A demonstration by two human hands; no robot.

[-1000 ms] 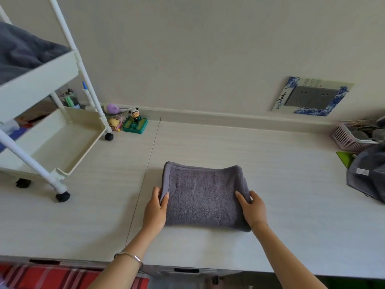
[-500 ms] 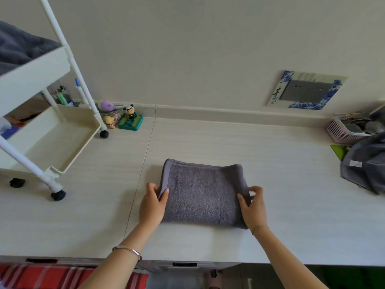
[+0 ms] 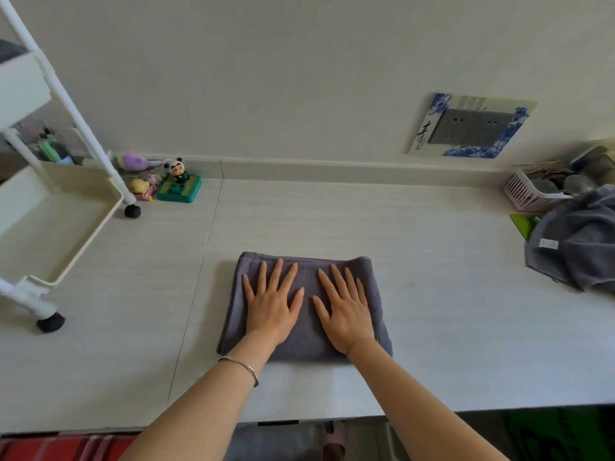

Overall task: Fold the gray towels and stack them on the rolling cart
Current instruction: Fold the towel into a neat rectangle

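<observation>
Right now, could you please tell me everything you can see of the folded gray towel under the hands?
The folded gray towel is a thick, roughly rectangular pad of dark gray terry-like cloth, with a hemmed band along its left edge and a rounded fold at its far right corner. It lies flat on the pale table, near the front edge. The left hand and the right hand press on its top side by side, palms down, fingers straight and spread. Nothing else touches it.

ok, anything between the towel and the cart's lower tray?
Nothing visible. Left hand and right hand lie flat on the towel; the table between it and the tray is bare. Toys sit back by the wall, off that path. The tray rim needs lifting over.
</observation>
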